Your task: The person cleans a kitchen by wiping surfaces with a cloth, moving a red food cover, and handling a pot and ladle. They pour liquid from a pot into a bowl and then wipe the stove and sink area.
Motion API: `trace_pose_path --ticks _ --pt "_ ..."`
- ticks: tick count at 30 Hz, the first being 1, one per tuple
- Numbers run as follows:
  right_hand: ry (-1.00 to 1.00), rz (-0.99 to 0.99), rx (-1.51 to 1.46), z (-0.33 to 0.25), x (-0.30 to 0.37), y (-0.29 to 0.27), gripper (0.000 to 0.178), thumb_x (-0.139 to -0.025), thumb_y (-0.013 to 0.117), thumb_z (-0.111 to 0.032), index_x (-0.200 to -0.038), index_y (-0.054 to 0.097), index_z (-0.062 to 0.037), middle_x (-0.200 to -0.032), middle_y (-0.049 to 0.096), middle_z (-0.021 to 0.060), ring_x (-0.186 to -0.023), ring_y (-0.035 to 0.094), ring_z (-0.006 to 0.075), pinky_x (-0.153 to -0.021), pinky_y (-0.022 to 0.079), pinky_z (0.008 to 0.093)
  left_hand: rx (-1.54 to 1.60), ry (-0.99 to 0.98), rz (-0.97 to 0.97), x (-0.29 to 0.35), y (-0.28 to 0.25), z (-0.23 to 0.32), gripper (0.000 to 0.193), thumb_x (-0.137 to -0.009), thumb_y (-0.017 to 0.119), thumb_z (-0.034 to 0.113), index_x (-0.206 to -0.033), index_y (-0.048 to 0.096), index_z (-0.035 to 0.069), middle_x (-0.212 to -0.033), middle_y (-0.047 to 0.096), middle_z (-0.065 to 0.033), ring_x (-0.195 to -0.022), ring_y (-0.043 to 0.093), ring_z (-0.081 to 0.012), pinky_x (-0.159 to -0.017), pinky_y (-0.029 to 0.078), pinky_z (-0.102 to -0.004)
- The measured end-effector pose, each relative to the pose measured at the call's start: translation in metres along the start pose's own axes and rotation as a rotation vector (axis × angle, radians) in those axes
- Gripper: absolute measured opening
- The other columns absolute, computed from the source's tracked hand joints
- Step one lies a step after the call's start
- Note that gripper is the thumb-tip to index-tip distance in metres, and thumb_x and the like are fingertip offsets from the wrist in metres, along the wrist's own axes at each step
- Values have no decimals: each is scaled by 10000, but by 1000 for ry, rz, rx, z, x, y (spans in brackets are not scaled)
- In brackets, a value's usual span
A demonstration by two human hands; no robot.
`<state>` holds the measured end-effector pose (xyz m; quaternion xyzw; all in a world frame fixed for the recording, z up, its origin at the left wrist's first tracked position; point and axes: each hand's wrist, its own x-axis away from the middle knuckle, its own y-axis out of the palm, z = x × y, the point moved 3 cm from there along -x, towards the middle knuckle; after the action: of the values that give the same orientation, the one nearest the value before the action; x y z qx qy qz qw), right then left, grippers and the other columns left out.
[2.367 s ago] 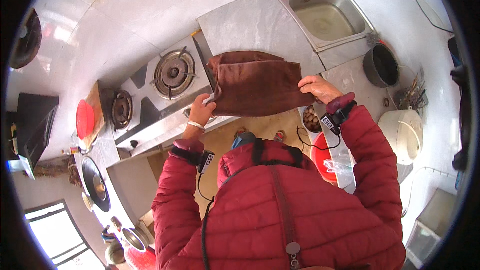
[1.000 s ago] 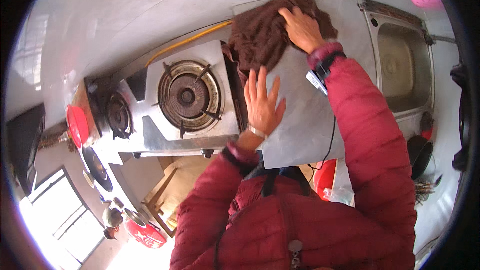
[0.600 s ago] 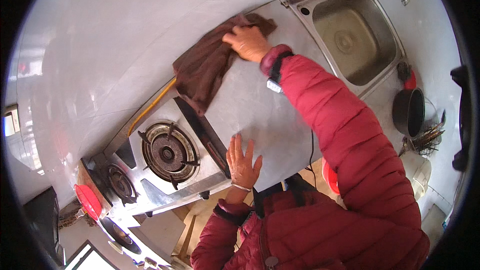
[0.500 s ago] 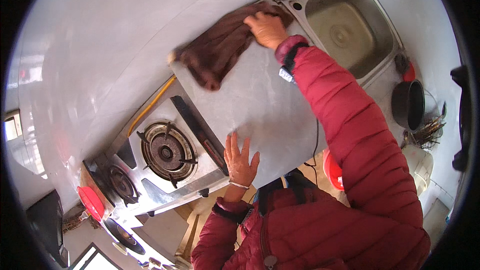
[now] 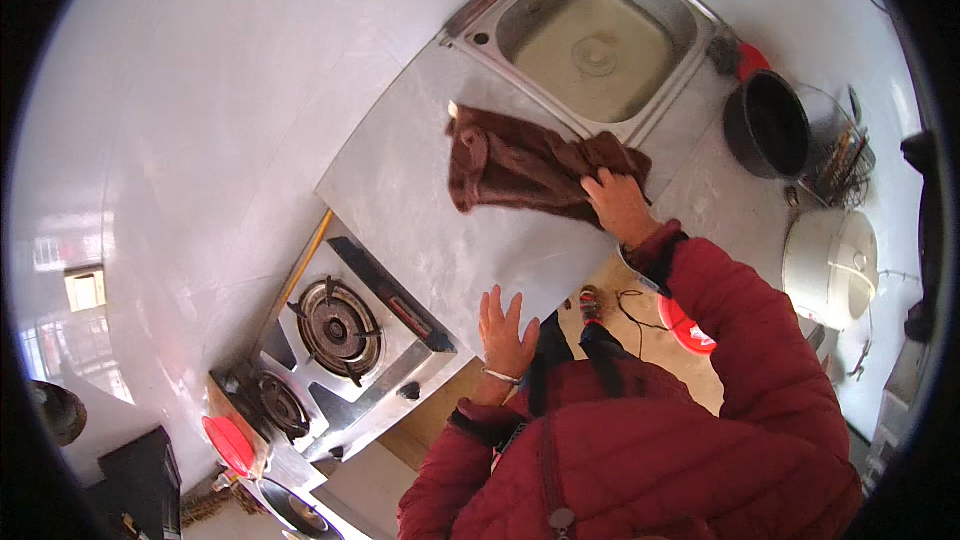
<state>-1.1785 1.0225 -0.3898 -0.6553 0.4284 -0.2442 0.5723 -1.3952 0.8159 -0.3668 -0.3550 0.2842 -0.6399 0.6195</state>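
A dark brown cloth lies spread and rumpled on the grey countertop, just short of the sink. My right hand grips its right end, with the fingers curled into the fabric. My left hand, with a bracelet at the wrist, rests at the counter's front edge. Its fingers are spread and it holds nothing. To the left of that hand is a two-burner gas stove.
The metal sink holds cloudy water. Right of it stand a black pot, a wire rack and a white rice cooker. A red basin is on the floor. A yellow hose runs behind the stove.
My right hand has drawn the cloth from the back wall toward the counter's front right. My left hand stays near the front edge. The view has shifted.
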Motion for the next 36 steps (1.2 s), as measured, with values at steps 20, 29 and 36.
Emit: trace_pose_path --ticks 20,29,36 --pt "949 -224 -226 80 399 -119 563 -752 694 -313 -1223 450 -123 -1025 517 202 -930 564 389 -720 460 503 36 596 -185 -52 83 180 412 -786 636 203 -1151 556 28 -1200 504 -268 -1121 467 -437 -955 378 -494" --pt "522 -147 -80 82 318 -100 570 -712 713 -353 -1215 516 -169 -1010 473 141 -933 489 328 -773 380 458 428 245 -574 -153 152 236 381 -863 646 255 -1132 585 -9 -921 661 -125 -822 632 -194 -730 502 -308" --pt "586 -136 -136 102 318 -85 435 -734 723 -229 -1111 536 -121 -955 494 131 -827 574 311 -692 465 420 885 -68 -763 -223 181 285 855 -857 671 345 -1460 141 50 -992 626 -137 -771 623 -189 -684 526 -314"
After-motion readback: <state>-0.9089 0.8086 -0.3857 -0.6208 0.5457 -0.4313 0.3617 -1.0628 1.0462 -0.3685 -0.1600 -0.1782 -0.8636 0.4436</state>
